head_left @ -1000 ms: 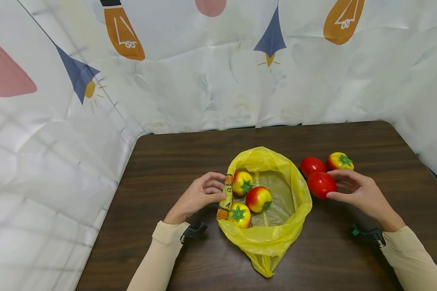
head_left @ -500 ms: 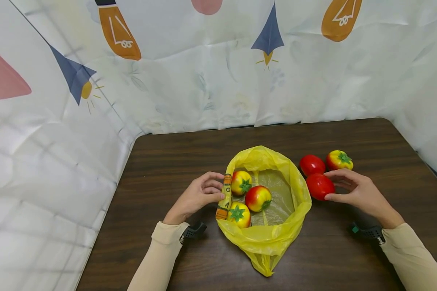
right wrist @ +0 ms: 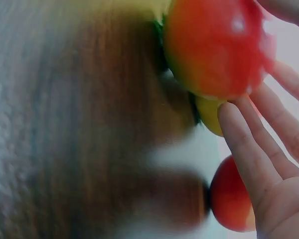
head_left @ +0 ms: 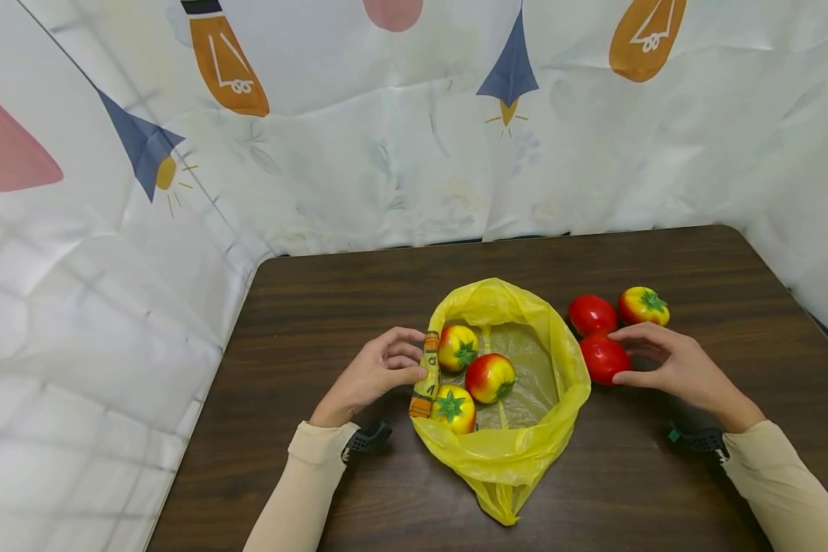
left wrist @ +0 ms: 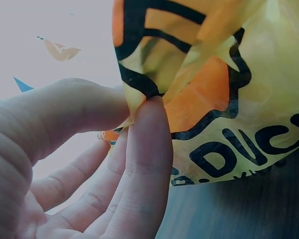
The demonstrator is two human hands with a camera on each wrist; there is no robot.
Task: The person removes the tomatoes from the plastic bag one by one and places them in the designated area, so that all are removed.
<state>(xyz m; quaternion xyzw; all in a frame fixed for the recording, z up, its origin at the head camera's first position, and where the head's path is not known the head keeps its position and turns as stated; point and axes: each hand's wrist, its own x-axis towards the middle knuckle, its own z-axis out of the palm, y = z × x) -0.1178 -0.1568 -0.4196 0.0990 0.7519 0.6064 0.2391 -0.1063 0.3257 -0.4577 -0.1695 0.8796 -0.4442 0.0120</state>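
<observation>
A yellow plastic bag (head_left: pixel 573 399) with black and orange print lies with its mouth wide open on the table. At its left rim my left hand (head_left: pixel 379 369) pinches the plastic between thumb and index finger, as the left wrist view shows close up. Inside the bag, along its left, sit three red-and-yellow toy fruits (head_left: pixel 491 378) with green leafy tops. To the right of the bag my right hand (head_left: pixel 679 368) holds a red toy fruit (head_left: pixel 602 360), thumb and fingers curved about its right side. That fruit (right wrist: pixel 214 45) fills the top of the right wrist view.
Another red toy fruit (head_left: pixel 592 314) and a red-and-yellow one (head_left: pixel 643 307) lie just behind my right hand. The dark wood-grain table (head_left: pixel 331 299) is bordered at the back and left by a white printed cloth (head_left: pixel 386 176).
My right hand and the red fruit have shifted slightly left, closer to the bag's right rim. My left hand keeps its pinch on the bag.
</observation>
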